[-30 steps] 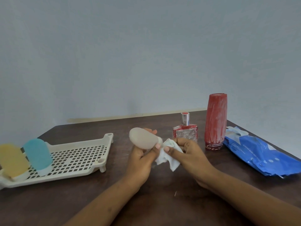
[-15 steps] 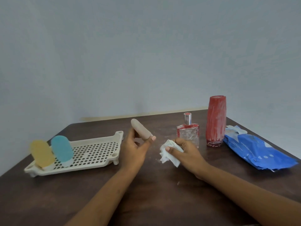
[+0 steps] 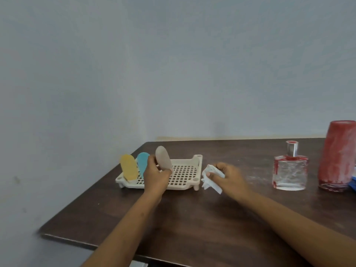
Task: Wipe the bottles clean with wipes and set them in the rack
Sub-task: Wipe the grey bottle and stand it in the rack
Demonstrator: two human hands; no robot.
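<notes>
My left hand (image 3: 156, 175) grips a small beige oval bottle (image 3: 163, 158) and holds it upright over the left half of the white perforated rack (image 3: 189, 183). A yellow bottle (image 3: 128, 169) and a blue bottle (image 3: 142, 164) stand in the rack's left end, just left of the beige one. My right hand (image 3: 230, 177) rests on the table right of the rack, closed on a crumpled white wipe (image 3: 211, 177). A clear perfume bottle (image 3: 290, 173) with red trim and a tall red bottle (image 3: 338, 155), both smeared white, stand at the right.
The dark wooden table (image 3: 192, 218) has its left edge and near-left corner close to the rack. White powder smears lie on the table between my right hand and the perfume bottle. A blue corner of the wipes pack (image 3: 354, 181) shows at the right border. A plain wall stands behind.
My left hand carried the beige bottle leftward from in front of me to over the rack. The right hand stayed low with the wipe. The view swung left, so the wipes pack is nearly out of frame.
</notes>
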